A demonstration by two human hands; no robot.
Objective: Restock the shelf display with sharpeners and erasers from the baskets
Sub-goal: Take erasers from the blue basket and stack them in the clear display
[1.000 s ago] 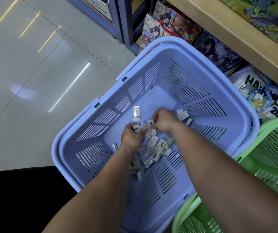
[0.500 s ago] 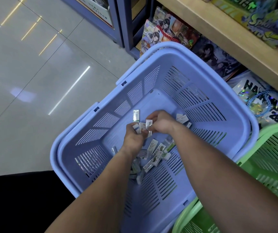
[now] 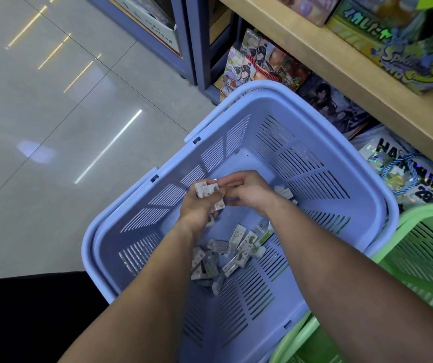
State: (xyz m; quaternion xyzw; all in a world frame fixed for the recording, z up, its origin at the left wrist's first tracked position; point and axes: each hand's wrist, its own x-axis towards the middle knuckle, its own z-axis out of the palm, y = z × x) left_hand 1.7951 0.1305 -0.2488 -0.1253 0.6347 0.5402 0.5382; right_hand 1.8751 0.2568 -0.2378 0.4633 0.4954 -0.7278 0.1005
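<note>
Floor tiles (image 3: pixel 53 127) far L. Blue basket (image 3: pixel 89 247) next; L hand (image 3: pixel 197 208) inside it, fingers curled round a stack of small packs (image 3: pixel 206 188) held clear of the basket bottom. R hand (image 3: pixel 249 189) just beside, fingertips pinching that stack's end. Loose packs (image 3: pixel 225 255) heaped on the bottom btwn both forearms. Green basket (image 3: pixel 424 247) at R, wooden shelf (image 3: pixel 341 64) above.

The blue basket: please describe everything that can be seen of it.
The blue basket looks like pale blue plastic, rectangular, with slotted walls and floor and two handles folded down along its rim. It sits on the tiled floor below a wooden shelf, a green basket close beside it. On its bottom lie small packets. Inside it, the left hand grips several of them, the right hand close by.
</note>
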